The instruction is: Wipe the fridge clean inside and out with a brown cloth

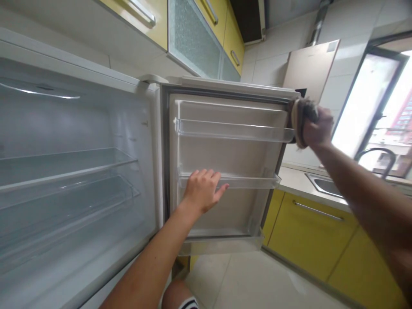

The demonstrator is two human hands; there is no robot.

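The refrigerator door (225,156) stands wide, with its inner side facing me. My left hand (202,189) is at the middle clear door shelf (251,182), its fingers bent over the rim and its thumb out to the right. At the upper far edge of the door, my right hand (320,126) grips a brown and beige cloth (299,122). The cloth is bunched against the door edge beside the end of the upper door shelf (231,130); part of it is blurred.
To the left is the refrigerator interior (64,124) with a glass shelf (67,169). Yellow wall cabinets (144,17) hang above. Beyond the door are a yellow base cabinet (309,231), a sink (325,185), a faucet (380,151) and a window (367,90).
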